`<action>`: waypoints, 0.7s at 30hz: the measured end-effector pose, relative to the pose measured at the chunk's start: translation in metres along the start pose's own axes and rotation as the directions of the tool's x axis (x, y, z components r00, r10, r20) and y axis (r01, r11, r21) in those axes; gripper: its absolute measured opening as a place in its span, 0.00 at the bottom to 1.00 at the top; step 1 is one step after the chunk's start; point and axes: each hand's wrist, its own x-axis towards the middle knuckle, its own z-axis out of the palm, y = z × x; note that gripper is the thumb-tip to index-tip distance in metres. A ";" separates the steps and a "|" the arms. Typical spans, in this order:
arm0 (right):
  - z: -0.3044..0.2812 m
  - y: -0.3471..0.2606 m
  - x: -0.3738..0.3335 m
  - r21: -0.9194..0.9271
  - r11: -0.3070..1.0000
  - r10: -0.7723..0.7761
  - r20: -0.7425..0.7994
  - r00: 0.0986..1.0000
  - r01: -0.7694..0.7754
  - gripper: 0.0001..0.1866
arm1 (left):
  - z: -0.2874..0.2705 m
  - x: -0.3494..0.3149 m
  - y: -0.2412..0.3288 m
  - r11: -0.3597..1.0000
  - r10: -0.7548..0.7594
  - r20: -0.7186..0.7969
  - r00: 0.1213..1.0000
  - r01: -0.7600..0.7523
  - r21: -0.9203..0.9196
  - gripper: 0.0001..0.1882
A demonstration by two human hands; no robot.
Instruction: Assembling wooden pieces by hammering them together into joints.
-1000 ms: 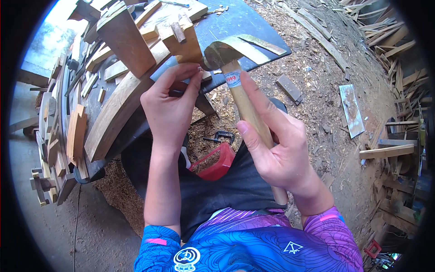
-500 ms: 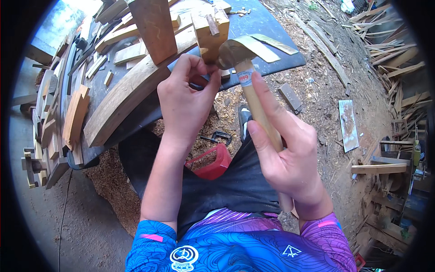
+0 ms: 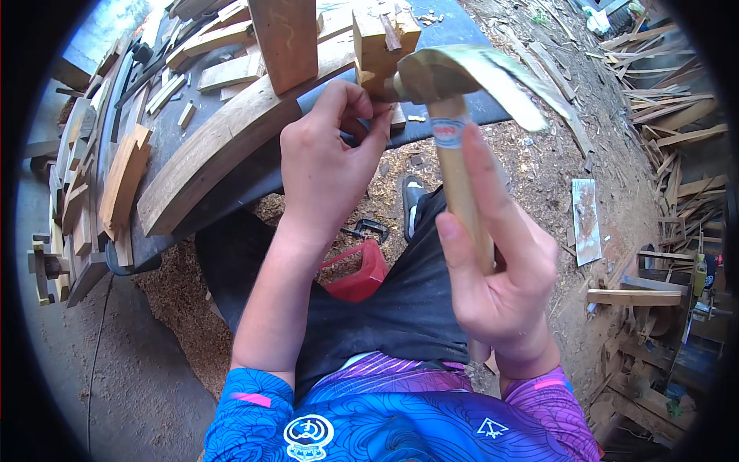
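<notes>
In my right hand is a claw hammer, gripped by its wooden handle with my index finger stretched along it. The hammer head's striking face is right by the fingertips of my left hand. Those fingers are pinched together at the near side of a wooden block; whatever sits between them is too small or hidden to make out. Beside the block, a broad reddish-brown board stands up from a long curved timber. This timber lies along the near edge of the dark table.
Wood offcuts cover the table's left part, with a notched piece at its near end. Below are a red plastic object and a black clamp. Stacked timber strips line the right side; a whitish board lies on the floor.
The hammer head now sits slightly higher and further right in view, its claw blurred by motion. The whole scene has shifted a little; my left hand keeps its pinch by the block.
</notes>
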 end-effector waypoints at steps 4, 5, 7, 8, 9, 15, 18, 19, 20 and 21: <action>-0.006 -0.002 0.004 -0.062 0.984 0.175 0.167 0.970 -0.166 0.30 | 0.001 -0.001 -0.004 1.000 0.016 -0.014 1.000 -0.016 -0.001 0.11; -0.006 -0.004 0.002 -0.008 0.986 0.168 0.120 0.978 -0.169 0.31 | 0.001 0.000 -0.005 1.000 0.009 -0.011 1.000 -0.009 -0.018 0.11; -0.006 -0.002 -0.001 0.043 0.984 0.171 0.076 0.982 -0.175 0.31 | 0.002 -0.001 -0.002 0.999 -0.004 -0.005 1.000 0.004 -0.038 0.11; -0.003 0.003 -0.001 0.022 0.995 0.092 0.032 0.995 -0.092 0.31 | 0.001 0.000 0.000 1.000 -0.014 0.012 1.000 0.014 -0.019 0.10; -0.001 0.006 0.001 -0.001 1.000 0.007 -0.012 1.000 -0.007 0.31 | 0.000 0.001 0.001 1.000 -0.020 0.026 0.999 0.020 0.001 0.10; -0.004 0.002 0.004 -0.040 0.989 0.145 0.116 0.983 -0.141 0.31 | -0.001 0.000 -0.001 1.000 0.004 0.010 1.000 -0.004 0.004 0.10; -0.003 0.002 0.003 -0.027 0.988 0.155 0.110 0.982 -0.153 0.31 | 0.004 -0.002 -0.002 0.997 0.057 -0.036 0.998 -0.059 -0.049 0.12; -0.003 0.002 0.003 -0.012 0.987 0.162 0.110 0.981 -0.161 0.31 | 0.005 -0.004 -0.003 0.997 0.058 -0.039 0.998 -0.060 -0.048 0.12; -0.003 0.001 0.003 -0.012 0.987 0.158 0.111 0.981 -0.158 0.31 | 0.005 -0.005 -0.003 0.998 0.031 -0.042 0.999 -0.033 -0.054 0.13; -0.004 0.001 0.003 -0.015 0.986 0.164 0.119 0.979 -0.164 0.31 | 0.005 -0.005 -0.003 0.998 0.004 -0.044 0.999 -0.007 -0.061 0.15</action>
